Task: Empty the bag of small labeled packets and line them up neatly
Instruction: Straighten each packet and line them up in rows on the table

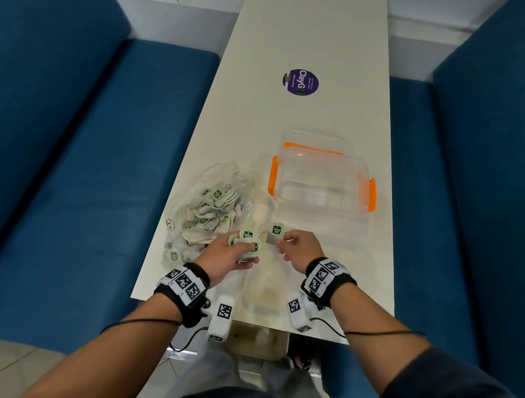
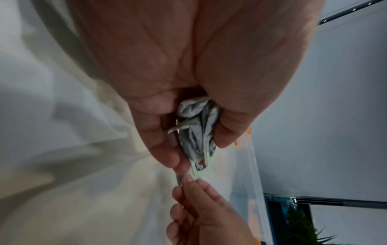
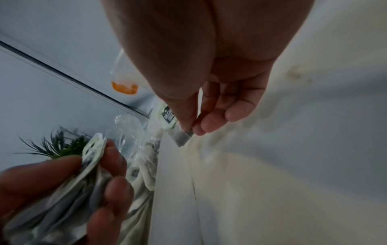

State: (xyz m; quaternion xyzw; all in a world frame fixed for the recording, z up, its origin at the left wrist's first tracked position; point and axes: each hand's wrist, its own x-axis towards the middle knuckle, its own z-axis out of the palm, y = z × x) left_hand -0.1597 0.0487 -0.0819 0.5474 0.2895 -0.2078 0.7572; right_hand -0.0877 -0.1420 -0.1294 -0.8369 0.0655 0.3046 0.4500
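Many packets are in the clear bag, just left of your left hand. That hand squeezes a small bunch of packets. Your right hand pinches one packet by its corner, close to the bunch. You look to be in the pull-one-out step. Next, I think, lay that one flat on the table near your right hand to start the row.

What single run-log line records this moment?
left hand: grips packet bunch | right hand: pinches single packet | clear bag: still holds packets | line-up: not started
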